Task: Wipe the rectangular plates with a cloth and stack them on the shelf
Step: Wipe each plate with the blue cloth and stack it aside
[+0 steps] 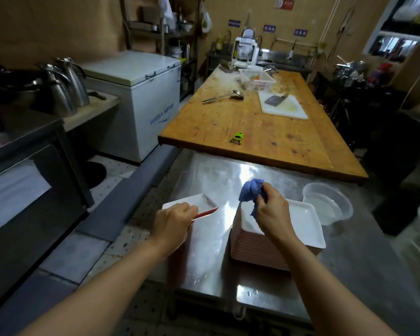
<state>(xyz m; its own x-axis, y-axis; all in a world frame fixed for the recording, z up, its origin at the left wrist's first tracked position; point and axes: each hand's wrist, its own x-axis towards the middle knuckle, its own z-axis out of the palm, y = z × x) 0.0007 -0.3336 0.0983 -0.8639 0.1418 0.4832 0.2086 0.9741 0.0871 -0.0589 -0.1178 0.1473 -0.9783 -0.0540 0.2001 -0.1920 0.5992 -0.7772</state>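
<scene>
Hands: your left hand [174, 221] grips the near edge of a single white rectangular plate with a red underside [196, 204], low and left of centre in the frame; your right hand [273, 209] is clenched round a bunched blue cloth [252, 191], just right of centre.
Wooden table: long orange-brown wooden worktop [228, 117] filling the middle and upper right, its near end lying over the far edge of the steel table.
Chest freezer: white chest freezer [141, 93] at upper left of centre, beside the wooden table.
Steel table: wet, shiny stainless steel table [216, 175] across the lower centre, under both of your hands.
Plate stack: tall stack of white rectangular plates with pinkish edges [301, 229] on the steel table at lower right of centre; your right hand and the cloth hang over its left part.
Held plate: tilted, its red underside showing at the right edge, held over the left edge of the steel table, near the stack but apart from it.
Basin: clear round plastic basin with water [330, 202], just right of the stack and behind it.
Cutting board: white plastic cutting board [284, 105] on the wooden table at upper right, with a dark cleaver [273, 100] lying on it.
Basket: white plastic basket [257, 80] further back on the wooden table.
Ladle: steel ladle [222, 96] lying left of the cutting board.
Peeler: small green peeler [237, 138] near the wooden table's front edge.
</scene>
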